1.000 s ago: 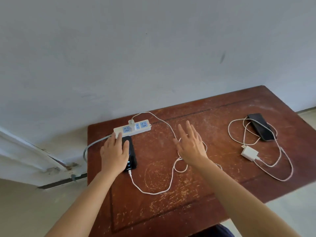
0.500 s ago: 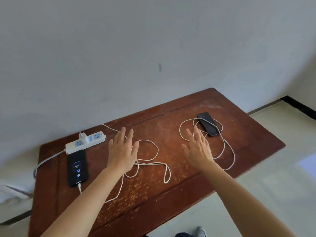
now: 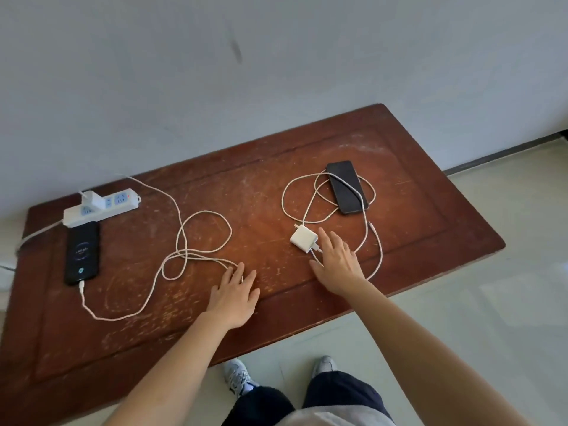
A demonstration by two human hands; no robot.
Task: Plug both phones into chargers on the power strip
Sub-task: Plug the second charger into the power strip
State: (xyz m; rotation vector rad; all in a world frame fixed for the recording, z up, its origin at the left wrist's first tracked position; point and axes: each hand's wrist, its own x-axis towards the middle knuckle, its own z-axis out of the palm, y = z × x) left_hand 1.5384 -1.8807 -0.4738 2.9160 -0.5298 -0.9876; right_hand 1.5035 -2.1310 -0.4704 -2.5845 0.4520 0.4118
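A white power strip (image 3: 101, 207) lies at the table's far left with one white charger (image 3: 89, 197) plugged in. Just in front of it a black phone (image 3: 82, 253) with a lit screen has a white cable (image 3: 184, 256) in its near end. On the right, a second black phone (image 3: 347, 186) lies dark among loops of another white cable (image 3: 289, 192). A loose white charger block (image 3: 303, 239) rests beside that cable. My right hand (image 3: 336, 265) hovers open right next to the block. My left hand (image 3: 235, 295) is open, flat over the table's middle.
The worn brown wooden table (image 3: 276, 167) stands against a pale wall. Its near edge runs diagonally above a light floor (image 3: 491, 302). My legs and shoes (image 3: 238, 376) show below that edge. The strip's grey cord (image 3: 30, 241) drops off the left side.
The view swung right and down. My left hand left the lit phone and moved to mid-table. My right hand travelled right to the loose charger block.
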